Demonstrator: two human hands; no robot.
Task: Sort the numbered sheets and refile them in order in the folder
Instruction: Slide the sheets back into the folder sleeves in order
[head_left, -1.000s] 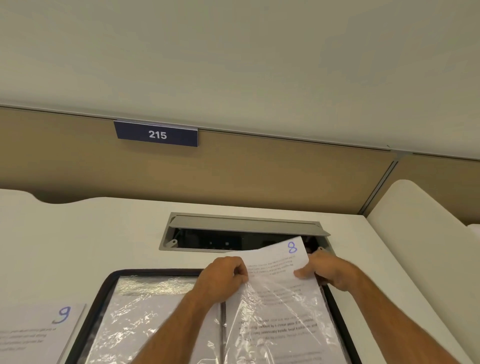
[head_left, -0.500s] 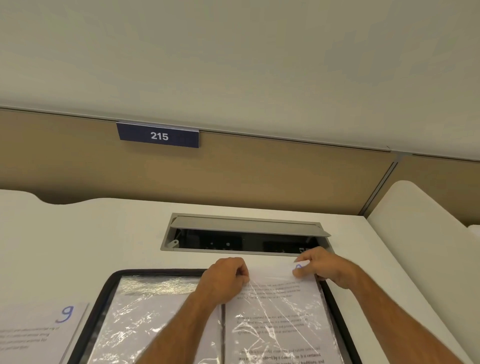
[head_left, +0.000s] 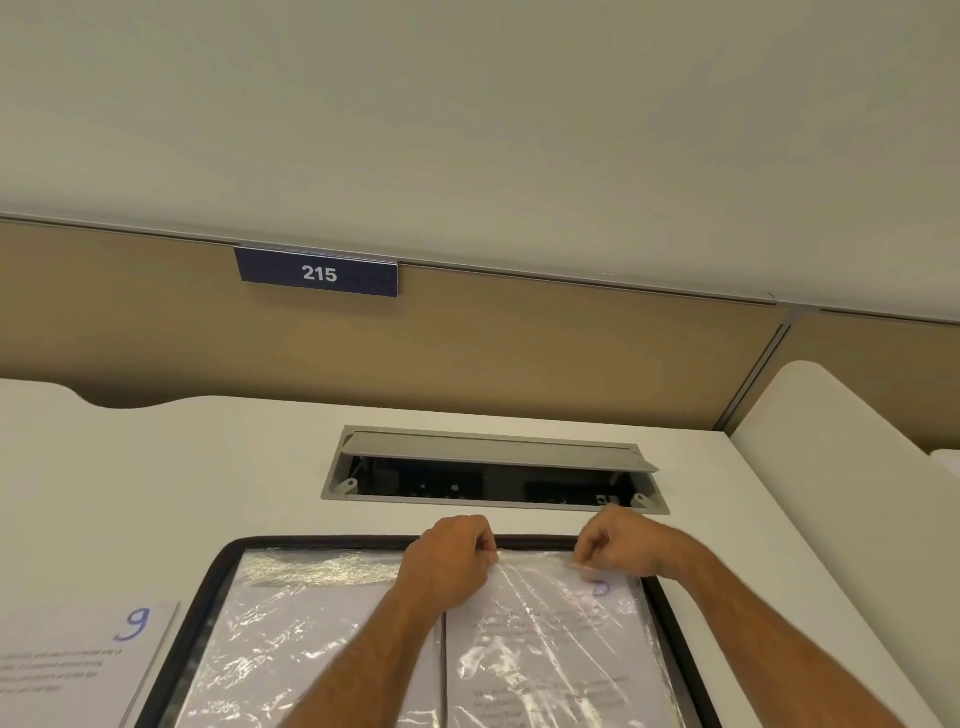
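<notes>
In the right half of the open folder (head_left: 208, 597), a printed sheet (head_left: 550, 639) lies inside a clear sleeve (head_left: 524, 675), its blue number blurred under the plastic. Left hand (head_left: 447, 564): grip closed, fingers pinching the sleeve's top edge near the spine. Right hand (head_left: 618, 548): grip closed, pinching the same edge near its right corner. Sheet 9 (head_left: 78, 660) lies loose on the surface (head_left: 156, 467), just left of the folder. Beyond, an open cable hatch (head_left: 493, 470); on the partition, a plate (head_left: 317, 272) reading 215.
</notes>
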